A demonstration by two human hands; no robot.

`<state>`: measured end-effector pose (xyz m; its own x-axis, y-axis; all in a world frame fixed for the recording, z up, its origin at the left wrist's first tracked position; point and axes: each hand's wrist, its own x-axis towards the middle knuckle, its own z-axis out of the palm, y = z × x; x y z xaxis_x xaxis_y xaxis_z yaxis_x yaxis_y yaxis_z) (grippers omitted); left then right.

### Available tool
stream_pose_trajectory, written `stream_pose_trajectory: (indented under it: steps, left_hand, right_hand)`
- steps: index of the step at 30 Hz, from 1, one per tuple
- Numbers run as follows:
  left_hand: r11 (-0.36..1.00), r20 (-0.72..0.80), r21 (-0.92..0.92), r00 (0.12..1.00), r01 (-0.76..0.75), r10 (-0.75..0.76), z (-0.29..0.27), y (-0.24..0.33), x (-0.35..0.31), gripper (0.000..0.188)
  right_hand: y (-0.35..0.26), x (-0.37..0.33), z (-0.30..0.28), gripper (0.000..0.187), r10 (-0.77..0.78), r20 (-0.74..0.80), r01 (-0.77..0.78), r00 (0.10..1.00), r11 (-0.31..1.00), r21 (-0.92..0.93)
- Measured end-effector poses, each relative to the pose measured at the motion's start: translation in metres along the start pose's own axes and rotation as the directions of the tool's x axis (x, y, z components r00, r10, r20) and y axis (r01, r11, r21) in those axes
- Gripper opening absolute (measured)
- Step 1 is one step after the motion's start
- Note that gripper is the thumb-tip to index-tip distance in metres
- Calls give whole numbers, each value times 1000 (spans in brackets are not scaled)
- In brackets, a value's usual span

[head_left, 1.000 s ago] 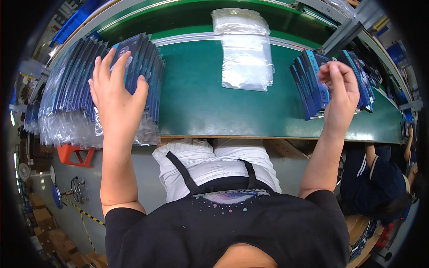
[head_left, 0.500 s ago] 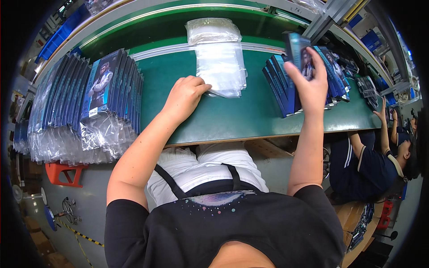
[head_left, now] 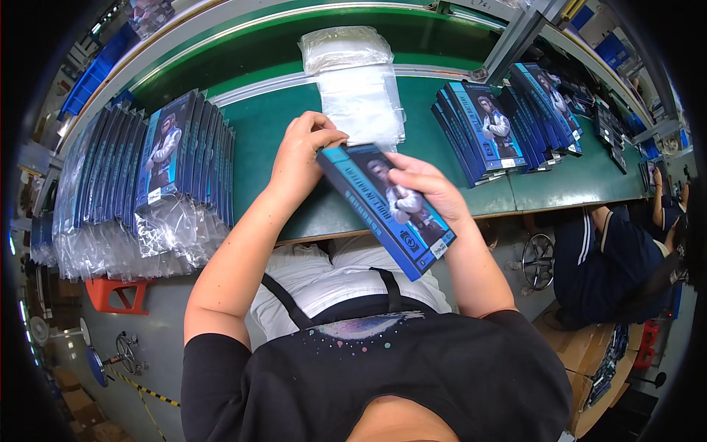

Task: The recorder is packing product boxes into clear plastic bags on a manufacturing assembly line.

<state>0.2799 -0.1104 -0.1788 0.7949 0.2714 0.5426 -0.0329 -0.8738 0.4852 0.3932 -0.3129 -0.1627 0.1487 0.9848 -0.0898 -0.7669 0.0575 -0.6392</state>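
Green bench (head_left: 254, 162) spans the frame, curved by the wide lens, in a busy workroom. At centre, a blue box (head_left: 390, 210) is tilted, its long axis running from upper left to lower right. The right hand (head_left: 436, 190) grips its upper-right long edge, thumb across the printed front. The box's upper-left end points at the left hand (head_left: 303, 144), just beside its fingertips; whether they touch is unclear. The left hand is the nearer to the clear bags (head_left: 359, 103), upper centre, its fingertips drawn together at their lower-left corner; I cannot tell whether they pinch one. Farther out, bagged boxes (head_left: 162, 151) stand in rows at left and unbagged boxes (head_left: 482, 125) lean at upper right. A red stool (head_left: 118, 296) is at lower left; a co-worker (head_left: 618, 258) sits at right.
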Motion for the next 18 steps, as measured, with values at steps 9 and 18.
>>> stream_pose_trajectory:
  steps: [9,18]
  left_hand:
    - [661,265,-429,785,616,-560,-17,7,8,21]
    - [838,263,-204,853,506,-451,-21,2,9,22]
  right_hand:
    - [-10,16,-9,49,-41,-130,10,991,972,-234]
    - [-5,17,-13,94,-246,-263,102,933,881,-462]
